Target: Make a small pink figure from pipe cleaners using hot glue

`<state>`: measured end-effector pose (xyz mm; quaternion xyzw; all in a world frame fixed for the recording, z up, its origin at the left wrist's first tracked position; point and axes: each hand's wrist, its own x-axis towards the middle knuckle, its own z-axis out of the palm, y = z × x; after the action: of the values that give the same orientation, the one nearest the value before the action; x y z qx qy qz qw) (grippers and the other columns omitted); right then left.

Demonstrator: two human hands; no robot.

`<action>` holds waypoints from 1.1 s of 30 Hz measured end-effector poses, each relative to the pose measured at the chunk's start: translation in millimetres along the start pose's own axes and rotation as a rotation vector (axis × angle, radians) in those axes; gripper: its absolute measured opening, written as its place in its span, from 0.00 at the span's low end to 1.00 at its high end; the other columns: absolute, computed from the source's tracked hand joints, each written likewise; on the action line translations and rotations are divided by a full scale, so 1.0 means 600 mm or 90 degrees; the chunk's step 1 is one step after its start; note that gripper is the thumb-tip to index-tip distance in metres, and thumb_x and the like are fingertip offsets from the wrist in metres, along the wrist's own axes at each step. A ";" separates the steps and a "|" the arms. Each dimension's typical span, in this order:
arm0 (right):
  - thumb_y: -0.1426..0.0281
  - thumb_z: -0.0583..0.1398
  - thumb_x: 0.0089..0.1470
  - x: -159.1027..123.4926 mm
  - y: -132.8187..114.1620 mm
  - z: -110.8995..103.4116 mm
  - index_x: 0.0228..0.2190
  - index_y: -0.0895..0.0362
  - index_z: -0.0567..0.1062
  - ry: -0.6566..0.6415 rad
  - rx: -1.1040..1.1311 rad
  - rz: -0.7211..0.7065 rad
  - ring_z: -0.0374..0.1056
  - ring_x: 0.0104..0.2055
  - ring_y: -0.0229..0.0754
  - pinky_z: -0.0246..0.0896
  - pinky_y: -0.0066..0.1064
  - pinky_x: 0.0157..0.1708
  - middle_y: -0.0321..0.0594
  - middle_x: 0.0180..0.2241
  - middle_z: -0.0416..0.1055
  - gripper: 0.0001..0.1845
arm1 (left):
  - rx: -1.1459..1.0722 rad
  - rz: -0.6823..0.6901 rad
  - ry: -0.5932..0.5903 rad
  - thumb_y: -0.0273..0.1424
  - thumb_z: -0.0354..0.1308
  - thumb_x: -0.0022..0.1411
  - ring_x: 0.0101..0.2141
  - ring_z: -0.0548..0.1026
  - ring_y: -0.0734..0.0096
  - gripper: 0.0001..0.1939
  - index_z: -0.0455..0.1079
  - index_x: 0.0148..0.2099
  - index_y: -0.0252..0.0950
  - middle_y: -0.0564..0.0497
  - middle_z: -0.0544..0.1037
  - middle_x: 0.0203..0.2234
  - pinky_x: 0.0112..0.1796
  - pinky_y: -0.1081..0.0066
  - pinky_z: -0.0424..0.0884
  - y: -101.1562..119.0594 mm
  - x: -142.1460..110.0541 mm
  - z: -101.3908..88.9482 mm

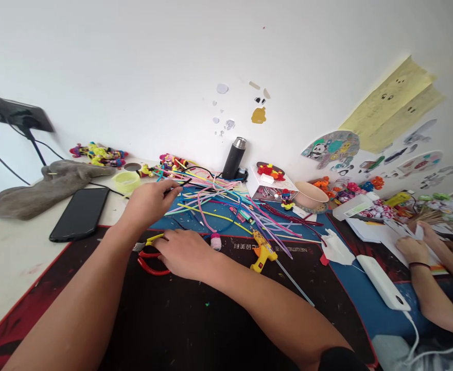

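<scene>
My left hand (pixel 149 202) is raised above the front of the pile of pipe cleaners (pixel 214 190), its fingers closed on a thin black strip (pixel 186 182) whose kind I cannot make out. Low over the dark mat, my right hand (pixel 186 252) has its fingers bent around a tool that looks like red-handled scissors (pixel 155 268). A yellow piece (pixel 154 239) shows beside those fingers; my hand hides part of both. Just right of this hand stands a small pink-and-white wound piece (pixel 215 241). A yellow glue gun (pixel 263 251) lies farther right on the mat (pixel 195 319).
A black phone (pixel 80 214) and a grey plush-like bundle (pixel 49 188) lie at left. Along the wall stand a black flask (pixel 234 157), a white box (pixel 271 183) and a bowl (pixel 311 195). A white power bank (pixel 383 282) lies right, near another person's hands (pixel 414 250).
</scene>
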<state>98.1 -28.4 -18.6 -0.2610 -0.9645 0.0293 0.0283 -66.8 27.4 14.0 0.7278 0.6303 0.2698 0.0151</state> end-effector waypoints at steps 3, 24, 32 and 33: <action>0.68 0.60 0.72 -0.005 -0.007 -0.010 0.49 0.58 0.78 -0.014 0.026 0.011 0.78 0.46 0.51 0.75 0.40 0.44 0.47 0.45 0.79 0.10 | 0.004 -0.001 0.004 0.45 0.48 0.73 0.32 0.80 0.54 0.22 0.81 0.46 0.40 0.44 0.86 0.31 0.30 0.65 0.62 0.000 0.000 -0.001; 0.68 0.72 0.54 -0.065 0.013 0.004 0.38 0.56 0.80 0.048 0.926 0.352 0.65 0.25 0.32 0.59 0.23 0.25 0.29 0.27 0.72 0.10 | -0.063 -0.091 0.086 0.47 0.52 0.71 0.32 0.76 0.57 0.23 0.82 0.47 0.37 0.45 0.83 0.31 0.33 0.65 0.61 -0.006 -0.005 -0.026; 0.60 0.77 0.40 -0.089 0.047 -0.042 0.33 0.56 0.74 0.276 1.241 0.446 0.60 0.18 0.30 0.36 0.21 0.16 0.30 0.23 0.70 0.24 | -0.166 -0.151 -0.020 0.42 0.54 0.64 0.22 0.65 0.66 0.16 0.73 0.28 0.39 0.53 0.68 0.17 0.27 0.67 0.57 0.032 -0.004 -0.050; 0.60 0.77 0.40 -0.093 0.053 -0.045 0.33 0.57 0.74 0.300 1.259 0.429 0.60 0.19 0.30 0.37 0.20 0.16 0.30 0.24 0.69 0.25 | -0.197 -0.143 -0.051 0.42 0.54 0.63 0.21 0.63 0.67 0.18 0.71 0.25 0.39 0.53 0.67 0.17 0.26 0.68 0.56 0.037 -0.003 -0.047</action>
<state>164.3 -28.2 4.1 -0.3739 -0.3612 0.7530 0.4034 -58.5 11.9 45.5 0.6519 0.6577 0.3306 0.1821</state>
